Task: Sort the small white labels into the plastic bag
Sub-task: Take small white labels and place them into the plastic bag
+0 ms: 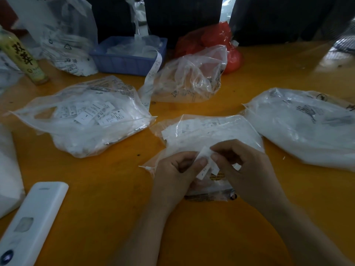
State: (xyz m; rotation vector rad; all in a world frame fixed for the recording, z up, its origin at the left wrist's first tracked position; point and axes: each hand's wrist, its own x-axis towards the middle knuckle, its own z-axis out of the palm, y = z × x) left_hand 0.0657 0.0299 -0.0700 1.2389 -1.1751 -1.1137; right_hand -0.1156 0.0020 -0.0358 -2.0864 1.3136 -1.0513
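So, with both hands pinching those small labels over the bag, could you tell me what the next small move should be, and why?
Probably peel one label off with the right hand while the left hand keeps the rest: several overlap between the fingers above the plastic bag.

Both hands met over a clear plastic bag (203, 131) on the orange worktop (119, 189). The left hand (172, 171) and right hand (244, 166) pinched small white labels (204, 162) between their fingers (201, 161). Other filled bags lay around.
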